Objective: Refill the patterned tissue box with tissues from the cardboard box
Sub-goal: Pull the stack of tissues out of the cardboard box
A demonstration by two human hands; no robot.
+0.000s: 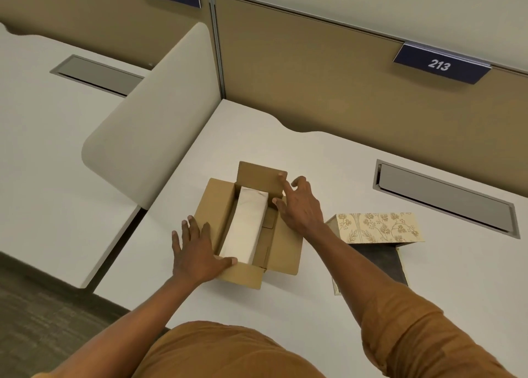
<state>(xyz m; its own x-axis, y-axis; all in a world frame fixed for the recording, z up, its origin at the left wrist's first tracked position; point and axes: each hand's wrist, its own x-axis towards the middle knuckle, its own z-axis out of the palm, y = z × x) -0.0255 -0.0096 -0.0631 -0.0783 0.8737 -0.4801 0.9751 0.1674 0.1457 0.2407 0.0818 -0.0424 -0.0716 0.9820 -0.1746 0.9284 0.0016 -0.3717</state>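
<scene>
At centre frame, on the white worktop: one cardboard box, flaps open, contents exposed.

Item 1. Tissues: one white block, lying in the left half of the box interior. Long axis runs from the lower left toward the upper right of the frame, parallel to the box's long walls. The channel to the block's right shows only bare cardboard.

Item 2. My left hand: flat and spread against the near left corner of the box, thumb hooked over the near rim, touching or almost touching the block's near end. Grip open, holding nothing; it only steadies the carton.

Item 3. My right hand: on the box's right rim at the far end, fingers splayed, index fingertip pressing the upright far flap back. Grip open, nothing held.

Item 4. Patterned tissue box: right of centre frame, just beside the cardboard box, under my right forearm. It lies open, floral lid panel raised, dark interior facing up.

Relation governing the coming move, as I judge it: the block lies between my two hands, its near end by the left thumb, its far end just left of the right fingers. Lifting it likely wants one grip at each end along that axis, then a carry to the right. The right hand is the nearer to the patterned box.

Progress, by my estimate: early. No tissue out of the carton yet.
</scene>
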